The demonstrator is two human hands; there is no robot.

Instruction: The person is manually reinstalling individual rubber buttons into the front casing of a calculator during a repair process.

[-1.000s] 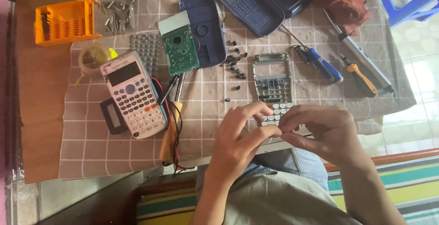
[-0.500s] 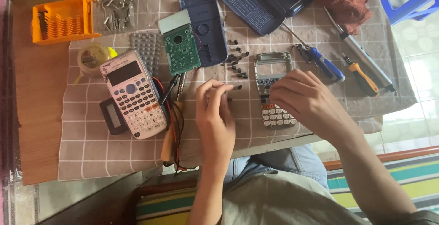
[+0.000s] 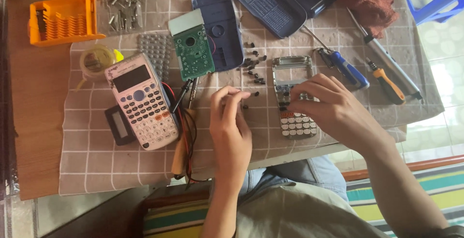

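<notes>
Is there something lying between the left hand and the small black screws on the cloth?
Nothing visible. The left hand has its fingertips right beside the nearest small black screws, with only bare checked cloth between them. The green circuit board lies off to the side.
</notes>
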